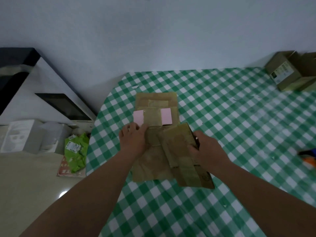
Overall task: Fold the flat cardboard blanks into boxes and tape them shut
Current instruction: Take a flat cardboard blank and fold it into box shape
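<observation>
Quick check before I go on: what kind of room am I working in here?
Probably a home room, not a workshop: a table with a green checked tablecloth against a plain wall, a microwave on the floor beside it, and a green bag.

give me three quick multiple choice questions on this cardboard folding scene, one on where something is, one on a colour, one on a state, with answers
1. Where does the assembled cardboard box with the label sit?
A. at the table's far right edge
B. on the floor beside the green bag
C. under the left hand

2. What colour are the two patches on the flat blank ahead of the hands?
A. blue
B. pink
C. yellow

3. What is the right hand doing?
A. hanging idle off the table
B. gripping the edge of the cardboard blank
C. holding a roll of tape

Answers:
1 A, the box stands on the checked tablecloth at the far right.
2 B, both patches show pale pink against the brown card.
3 B, its fingers curl round the blank's right edge, while the left hand rests on the cardboard.
</observation>
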